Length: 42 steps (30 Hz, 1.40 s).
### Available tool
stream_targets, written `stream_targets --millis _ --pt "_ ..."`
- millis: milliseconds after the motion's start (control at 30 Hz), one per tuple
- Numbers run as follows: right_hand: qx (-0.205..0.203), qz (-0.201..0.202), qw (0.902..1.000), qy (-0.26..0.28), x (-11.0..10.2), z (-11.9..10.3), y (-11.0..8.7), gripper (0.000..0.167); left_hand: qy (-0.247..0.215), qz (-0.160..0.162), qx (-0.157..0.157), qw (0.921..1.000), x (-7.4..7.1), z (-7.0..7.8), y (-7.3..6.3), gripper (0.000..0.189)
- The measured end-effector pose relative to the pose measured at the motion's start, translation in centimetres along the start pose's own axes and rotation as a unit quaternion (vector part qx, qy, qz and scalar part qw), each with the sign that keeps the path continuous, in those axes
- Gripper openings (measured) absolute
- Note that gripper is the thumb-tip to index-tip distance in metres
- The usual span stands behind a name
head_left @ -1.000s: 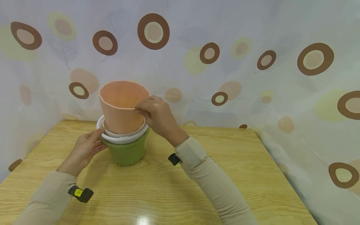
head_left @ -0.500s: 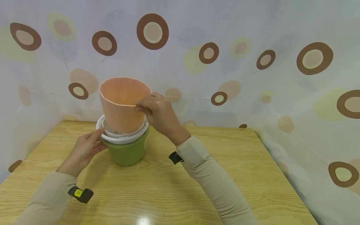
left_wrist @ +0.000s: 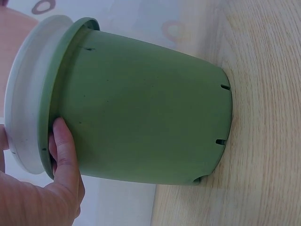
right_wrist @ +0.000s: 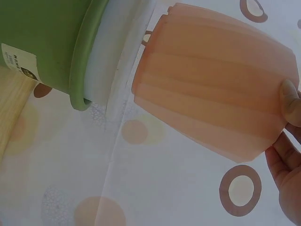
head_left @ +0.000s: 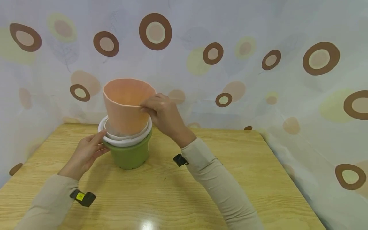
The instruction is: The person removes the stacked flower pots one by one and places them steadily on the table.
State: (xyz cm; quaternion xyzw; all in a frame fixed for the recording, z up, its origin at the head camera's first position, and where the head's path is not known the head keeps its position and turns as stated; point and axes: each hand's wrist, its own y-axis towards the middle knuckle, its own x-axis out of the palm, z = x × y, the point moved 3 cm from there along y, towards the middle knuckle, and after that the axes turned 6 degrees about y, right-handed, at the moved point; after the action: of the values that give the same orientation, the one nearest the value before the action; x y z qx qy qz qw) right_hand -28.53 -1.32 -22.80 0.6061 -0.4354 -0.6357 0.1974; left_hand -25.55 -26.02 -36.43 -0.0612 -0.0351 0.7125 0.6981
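Observation:
My right hand (head_left: 164, 113) pinches the near right rim of a peach-orange flower pot (head_left: 125, 118), thumb and fingers on either side of its wall in the right wrist view. The pot is upright, and its base hangs over the mouth of a nested stack. A green flower pot (left_wrist: 141, 108) forms the bottom of that stack and stands on the table. Inside it sits a white pot with a thick rim (head_left: 126, 142), and within that a thin wavy-edged whitish pot (head_left: 110, 127). With my left hand (head_left: 86, 153) I grip the stack's left rim, fingers under the green lip.
The wood-grain table (head_left: 224, 179) extends right and toward me. Behind it and along the sides hangs a pale sheet (head_left: 184, 73) printed with brown rings. A label (right_wrist: 21, 63) marks the green pot's side. Black wrist cameras (head_left: 86, 198) are strapped to both sleeves.
The orange pot has risen out of the nested stack and shifted slightly right with my right hand, showing more of the whitish pot's inside. My left hand stays on the rim.

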Motion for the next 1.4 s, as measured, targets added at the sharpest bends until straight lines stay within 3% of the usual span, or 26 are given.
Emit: stream_targets --millis 567,1400 --pt "-0.017 0.024 0.9995 -0.013 -1.9 0.0 -1.0 0.009 -0.004 -0.002 0.010 0.9999 0.0 0.0 0.1 0.084" --pt "0.029 0.047 0.9974 -0.047 -5.2 1.7 -4.8 0.006 -0.007 -0.001 0.014 0.9999 -0.1 0.1 -0.2 0.084"
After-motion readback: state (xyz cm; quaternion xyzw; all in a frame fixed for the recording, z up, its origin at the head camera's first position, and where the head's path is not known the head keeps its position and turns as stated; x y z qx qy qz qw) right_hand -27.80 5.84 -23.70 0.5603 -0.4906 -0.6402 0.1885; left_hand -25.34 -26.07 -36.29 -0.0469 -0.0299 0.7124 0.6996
